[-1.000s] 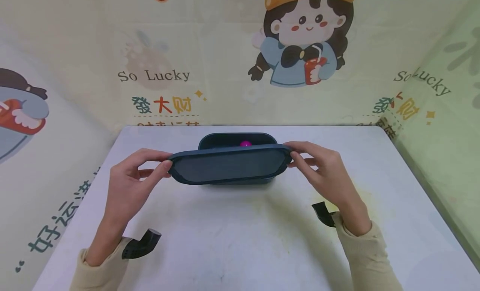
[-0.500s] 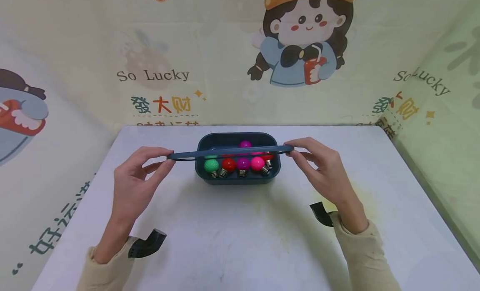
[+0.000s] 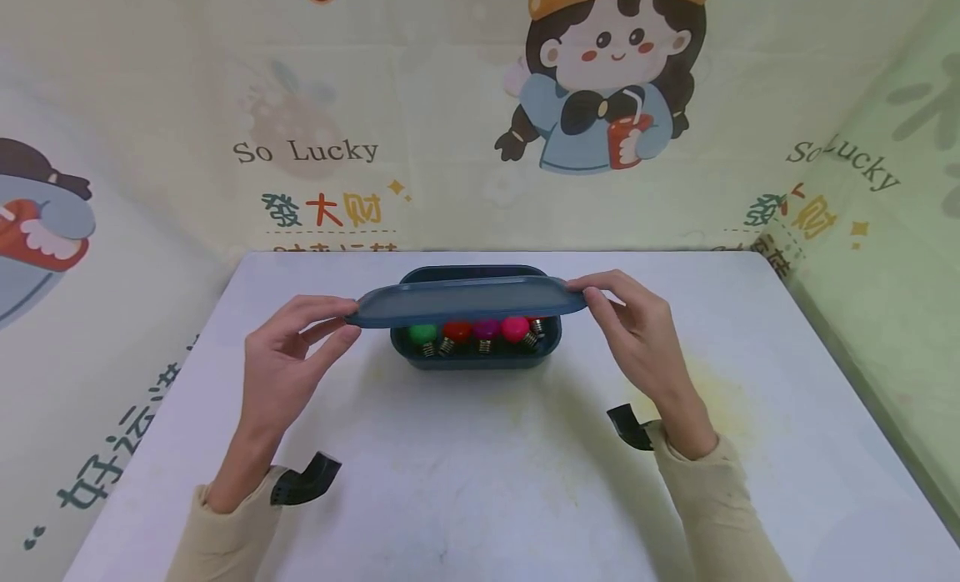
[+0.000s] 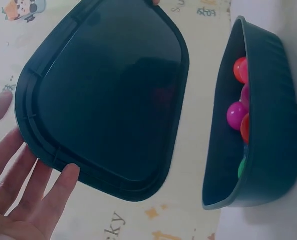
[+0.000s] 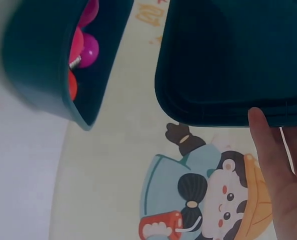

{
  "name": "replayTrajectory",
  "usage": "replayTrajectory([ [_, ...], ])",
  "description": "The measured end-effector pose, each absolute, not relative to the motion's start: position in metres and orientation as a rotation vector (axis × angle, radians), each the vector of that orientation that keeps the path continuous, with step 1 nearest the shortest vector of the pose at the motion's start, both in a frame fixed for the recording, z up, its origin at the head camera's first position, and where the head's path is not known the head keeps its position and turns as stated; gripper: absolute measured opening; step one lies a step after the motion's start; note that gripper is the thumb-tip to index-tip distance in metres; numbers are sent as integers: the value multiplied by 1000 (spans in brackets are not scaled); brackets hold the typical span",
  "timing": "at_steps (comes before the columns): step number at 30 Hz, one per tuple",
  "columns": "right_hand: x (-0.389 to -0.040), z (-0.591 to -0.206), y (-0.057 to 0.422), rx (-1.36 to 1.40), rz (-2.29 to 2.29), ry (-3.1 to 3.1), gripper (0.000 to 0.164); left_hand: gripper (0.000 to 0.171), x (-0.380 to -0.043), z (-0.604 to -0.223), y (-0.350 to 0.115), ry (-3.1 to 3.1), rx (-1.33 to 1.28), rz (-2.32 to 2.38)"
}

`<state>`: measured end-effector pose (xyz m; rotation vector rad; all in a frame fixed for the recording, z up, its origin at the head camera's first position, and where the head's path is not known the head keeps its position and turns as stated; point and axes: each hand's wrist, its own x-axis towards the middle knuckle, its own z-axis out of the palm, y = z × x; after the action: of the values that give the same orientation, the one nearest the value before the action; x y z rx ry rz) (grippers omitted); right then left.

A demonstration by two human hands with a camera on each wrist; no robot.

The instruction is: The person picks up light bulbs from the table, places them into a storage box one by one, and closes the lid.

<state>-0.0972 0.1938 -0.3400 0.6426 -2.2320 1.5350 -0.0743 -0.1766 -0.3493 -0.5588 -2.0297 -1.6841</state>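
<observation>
A dark blue-green lid (image 3: 465, 300) is held up across the open box of the same colour (image 3: 480, 362), overlapping its middle in the head view. My left hand (image 3: 288, 361) holds the lid's left end by the fingertips, the thumb a little below the edge. At the other end, my right hand (image 3: 633, 328) pinches the rim between thumb and fingers. Small round bulbs in green, red, purple and pink (image 3: 515, 328), with metal screw bases, lie in the box. The lid hides those farther back. In the left wrist view, the lid's underside (image 4: 113, 95) shows a ridged rim.
The box stands near the back of a white table (image 3: 480, 465). Behind it hangs a printed cloth (image 3: 442, 107) with cartoon figures and lettering. Each sleeve carries a black wrist mount, one at the left (image 3: 306, 480) and one at the right (image 3: 630, 428).
The lid has tipped from one broad face showing, through edge-on, to a flatter slant, uncovering the front bulbs. My left hand has shifted right; my right hand has moved slightly up and left.
</observation>
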Motion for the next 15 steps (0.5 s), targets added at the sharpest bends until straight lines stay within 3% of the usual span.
replayTrajectory([
  [6, -100, -346, 192, 598, 1576, -2197, 16, 25, -77, -357, -176, -1991, -565, -1728],
  [15, -105, -358, 194, 602, 1606, -2227, 13, 21, -82, -367, -173, -2139, -353, -1656],
])
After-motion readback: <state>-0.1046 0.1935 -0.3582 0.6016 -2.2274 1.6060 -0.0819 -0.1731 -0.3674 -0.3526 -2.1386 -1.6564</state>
